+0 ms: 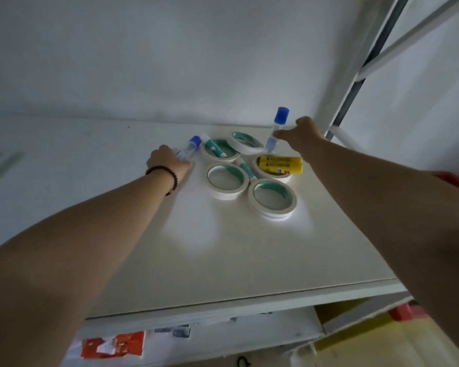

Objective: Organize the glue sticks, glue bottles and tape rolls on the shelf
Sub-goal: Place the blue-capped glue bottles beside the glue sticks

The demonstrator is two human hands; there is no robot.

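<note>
on the white shelf board, our left hand clasps a lying clear blue-capped glue bottle; our right hand pinches an upright clear blue-capped bottle beside five white tape rolls.

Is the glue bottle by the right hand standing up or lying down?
Standing up. The glue bottle has its blue cap on top and its base on the shelf, with the right hand touching its lower part.

Behind the board you see a plain white wall. At your right stands a white metal upright with a diagonal brace. Below the board's front edge sits a torn red-and-white label; a red object shows at lower right.
</note>
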